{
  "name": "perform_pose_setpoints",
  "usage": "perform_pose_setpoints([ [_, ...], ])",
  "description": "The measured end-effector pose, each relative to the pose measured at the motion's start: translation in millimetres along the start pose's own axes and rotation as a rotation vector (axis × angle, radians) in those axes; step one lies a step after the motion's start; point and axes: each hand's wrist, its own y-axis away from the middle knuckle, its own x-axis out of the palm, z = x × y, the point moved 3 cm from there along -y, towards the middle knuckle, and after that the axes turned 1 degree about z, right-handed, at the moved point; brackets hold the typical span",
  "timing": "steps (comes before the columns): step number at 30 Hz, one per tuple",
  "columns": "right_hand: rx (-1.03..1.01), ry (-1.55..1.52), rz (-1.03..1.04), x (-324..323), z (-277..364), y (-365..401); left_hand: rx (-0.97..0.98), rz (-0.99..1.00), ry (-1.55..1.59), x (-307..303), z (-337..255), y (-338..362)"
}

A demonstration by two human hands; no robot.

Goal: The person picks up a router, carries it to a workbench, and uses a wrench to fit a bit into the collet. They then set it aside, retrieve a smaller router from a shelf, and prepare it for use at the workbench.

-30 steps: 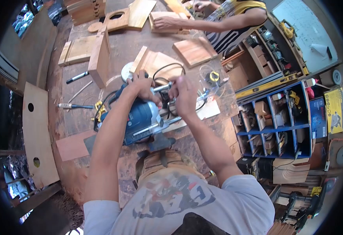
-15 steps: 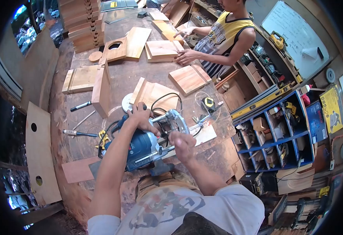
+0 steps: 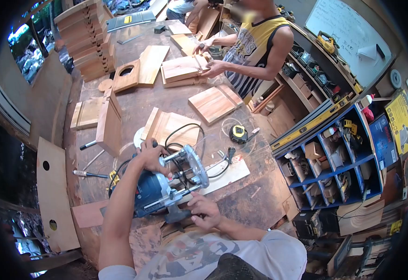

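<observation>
A blue plunge router [image 3: 150, 193] lies on its side on the workbench, its clear round base [image 3: 198, 164] facing right. My left hand [image 3: 150, 157] is wrapped over the router's upper side, near its handle, and holds it. By the lower edge of the router's base, next to the lower handle [image 3: 178, 214], my right hand [image 3: 206, 212] has its fingers curled. Whatever those fingers hold, if anything, cannot be made out. The router's black cord [image 3: 166, 140] loops behind it, and its plug [image 3: 231, 153] rests on a pale board [image 3: 229, 177].
Grooved wooden boards [image 3: 215, 103] and a joined wooden piece [image 3: 108, 123] lie on the workbench [image 3: 143, 100]. A yellow tape measure [image 3: 238, 134] sits right of the cord. Across the bench, a co-worker [image 3: 260, 51] handles boards [image 3: 183, 69]. A blue shelf [image 3: 330, 158] stands right.
My right hand has moved down and left, from in front of the router's base to its lower edge. My left hand stays on the router. The co-worker's hands have shifted on the boards.
</observation>
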Motion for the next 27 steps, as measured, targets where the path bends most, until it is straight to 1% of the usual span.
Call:
perform_pose_setpoints([
  [4,-0.167,0.098,0.030,2,-5,7,-0.003,0.006,-0.058,-2,-6,1],
  [7,-0.138,0.065,0.068,-1,-2,-8,0.005,-0.007,-0.062,-2,-4,0],
  [8,-0.095,0.024,0.054,-1,-2,-9,0.011,-0.009,-0.055,0,-2,-1],
  [11,-0.182,0.206,0.024,-7,13,-27,0.019,-0.006,-0.065,-3,-4,0],
  [14,-0.146,0.313,0.118,-8,4,-19,0.013,-0.026,-0.058,0,-3,1],
  [17,-0.073,0.262,0.173,-8,-6,-10,0.033,-0.039,-0.037,2,-1,2],
  [21,-0.004,0.286,0.091,-12,4,-22,0.066,-0.045,0.004,3,3,1],
  [22,0.069,0.262,0.083,-12,5,-23,0.065,-0.046,0.007,2,3,2],
  [25,0.100,0.313,0.087,-9,15,-31,0.040,-0.041,0.022,-2,0,6],
  [26,0.093,0.333,0.056,-7,14,-29,0.034,-0.026,0.025,-5,-1,7],
  [27,0.080,0.355,0.070,-4,14,-28,0.029,-0.008,0.027,-6,-2,8],
])
